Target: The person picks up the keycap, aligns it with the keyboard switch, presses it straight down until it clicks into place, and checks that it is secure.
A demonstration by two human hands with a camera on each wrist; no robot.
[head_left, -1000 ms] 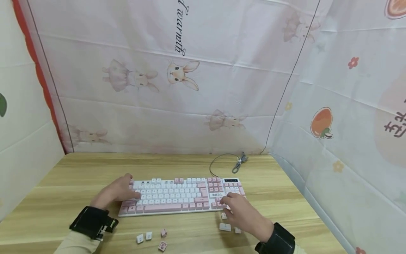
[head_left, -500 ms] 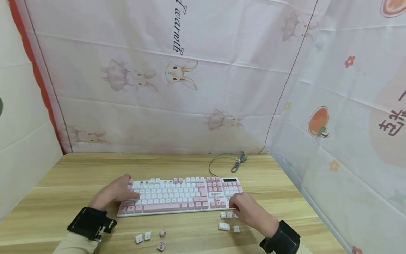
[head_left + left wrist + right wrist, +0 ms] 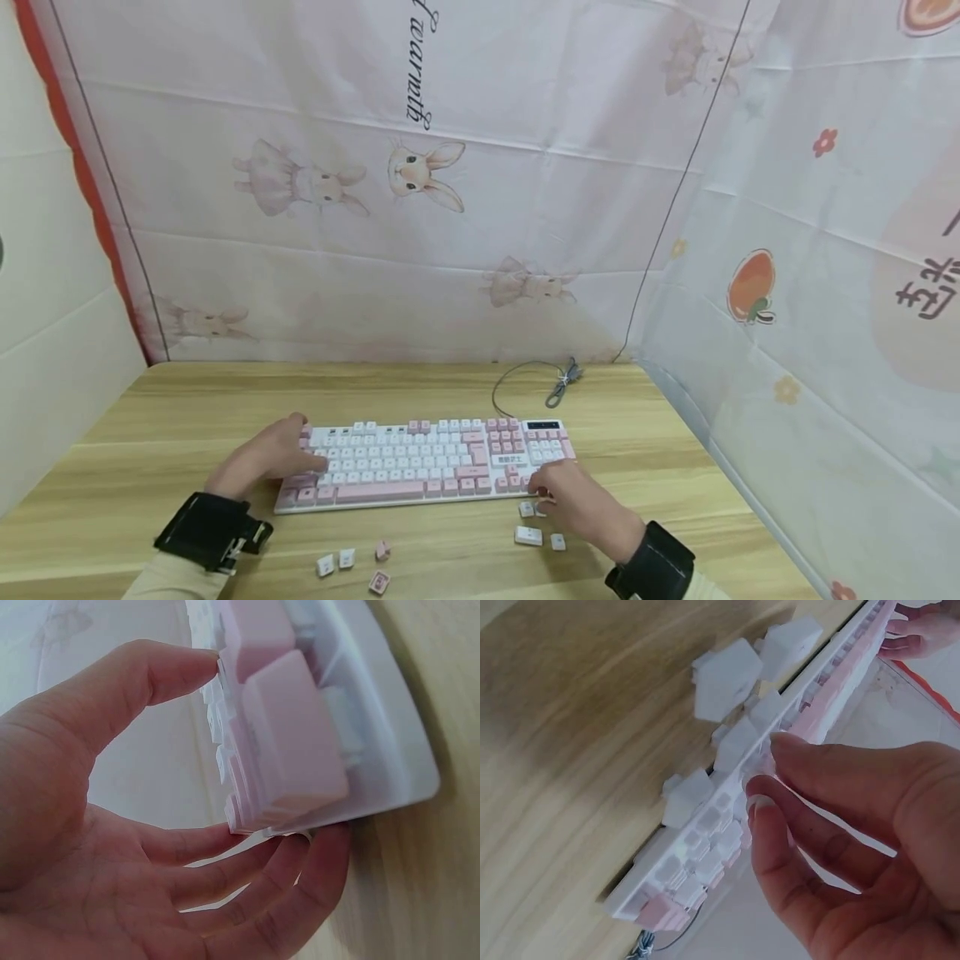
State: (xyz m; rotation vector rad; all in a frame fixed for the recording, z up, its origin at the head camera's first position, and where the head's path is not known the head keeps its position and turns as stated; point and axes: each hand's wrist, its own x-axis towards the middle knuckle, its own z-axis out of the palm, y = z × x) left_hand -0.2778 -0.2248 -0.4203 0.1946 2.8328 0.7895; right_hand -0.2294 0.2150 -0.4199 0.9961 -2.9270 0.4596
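Note:
A white and pink keyboard [image 3: 405, 490] lies across the middle of the table. My left hand [image 3: 270, 454] grips its left end; in the left wrist view the thumb reaches over the keys while the fingers [image 3: 315, 877] curl against the edge beside a pink key [image 3: 292, 739]. My right hand [image 3: 581, 500] is at the keyboard's lower right. In the right wrist view, its thumb and forefinger pinch around a pale keycap [image 3: 760, 763], partly hidden by the fingertips. Loose white keycaps, among them a wide one [image 3: 528, 536], lie just in front of this hand.
Two white keycaps [image 3: 346, 558] and two pink ones [image 3: 378, 582] lie on the table [image 3: 435, 550] near the front. A grey cable [image 3: 562, 387], tied in a bundle, runs behind the keyboard. Printed cloth [image 3: 450, 233] hangs at the back and sides.
My right hand moved right, uncovering loose white keycaps in front of the keyboard, then came back left to the keys. My left hand keeps its grip on the keyboard's left end.

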